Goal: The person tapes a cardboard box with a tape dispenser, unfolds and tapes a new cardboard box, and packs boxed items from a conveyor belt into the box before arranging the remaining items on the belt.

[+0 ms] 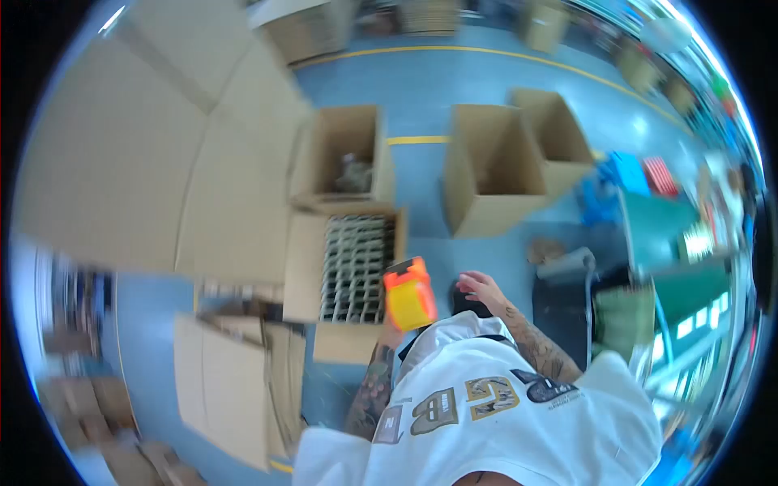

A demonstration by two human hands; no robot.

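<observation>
An orange tape dispenser with a yellow roll of tape (410, 303) is gripped by my left hand (391, 334), whose fingers are mostly hidden beneath it. The dispenser is at the right edge of an open cardboard box (347, 342), seen from above. Inside that box is a grid of grey dividers (354, 267) forming many small cells. My right hand (480, 289) is held in front of my body, its fingers loosely apart with nothing visible in them.
Behind the divided box stands an open carton (335, 154) with something crumpled inside. Two tall open cartons (493, 174) stand ahead to the right. Large cardboard (154, 154) fills the upper left; flattened cardboard (223, 385) leans lower left. A green-topped bench (660, 231) is at right.
</observation>
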